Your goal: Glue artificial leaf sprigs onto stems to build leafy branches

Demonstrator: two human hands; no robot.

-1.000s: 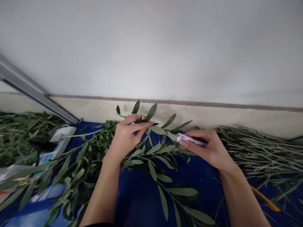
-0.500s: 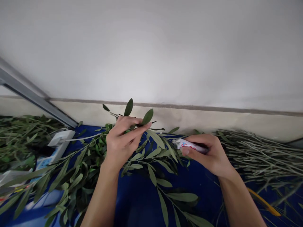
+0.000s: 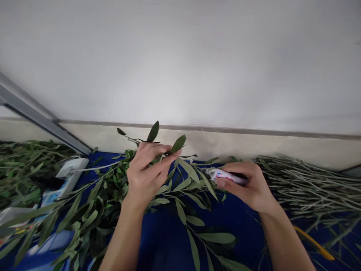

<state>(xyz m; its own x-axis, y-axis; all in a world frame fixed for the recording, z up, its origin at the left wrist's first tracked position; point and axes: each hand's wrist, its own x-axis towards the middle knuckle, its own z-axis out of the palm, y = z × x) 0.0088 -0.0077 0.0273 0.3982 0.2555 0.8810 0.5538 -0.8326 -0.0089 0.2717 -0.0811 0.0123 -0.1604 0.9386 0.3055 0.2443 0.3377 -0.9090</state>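
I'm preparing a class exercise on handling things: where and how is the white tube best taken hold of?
The white tube is probably best gripped by its printed body, from the right, as the right hand does: it is slim, its silvery end pointing left toward the leaves, so fingers on the body leave that end free.

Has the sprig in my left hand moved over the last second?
Yes, leftward in the view: the small dark leaf at the tip of the sprig is now closer to the grey bar than a second ago.
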